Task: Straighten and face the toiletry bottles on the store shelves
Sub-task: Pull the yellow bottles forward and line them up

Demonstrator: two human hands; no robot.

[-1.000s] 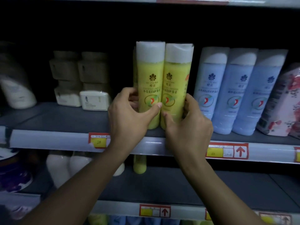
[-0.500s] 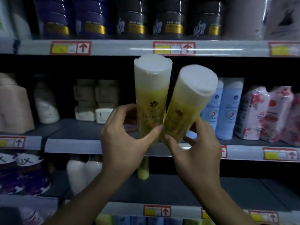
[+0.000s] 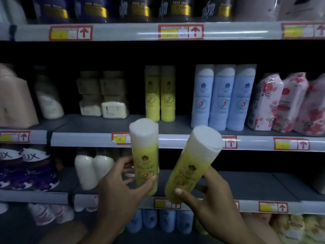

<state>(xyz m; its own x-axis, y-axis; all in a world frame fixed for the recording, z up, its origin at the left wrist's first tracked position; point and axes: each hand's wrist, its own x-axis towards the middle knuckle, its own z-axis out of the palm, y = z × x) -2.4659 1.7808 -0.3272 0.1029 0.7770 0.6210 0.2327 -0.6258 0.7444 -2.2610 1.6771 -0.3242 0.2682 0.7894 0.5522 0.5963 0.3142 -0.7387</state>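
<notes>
Both hands hold stock off the shelf. Left hand (image 3: 121, 189) wraps an upright yellow bottle (image 3: 145, 155), label out; right hand (image 3: 211, 199) grips a second yellow bottle (image 3: 192, 164), tilted right. Likely pulled forward to re-face. Two rear yellow bottles (image 3: 160, 94) stand set back on the middle shelf (image 3: 88, 139).

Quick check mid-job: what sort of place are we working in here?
Most likely a shop's toiletries aisle: tiered shelving with price tags along the shelf edge, and rows of identical blue bottles beside flowered refill packs.

dim, soft, slightly blurred; glare streak on upper shelf rail (image 3: 175, 33).
</notes>
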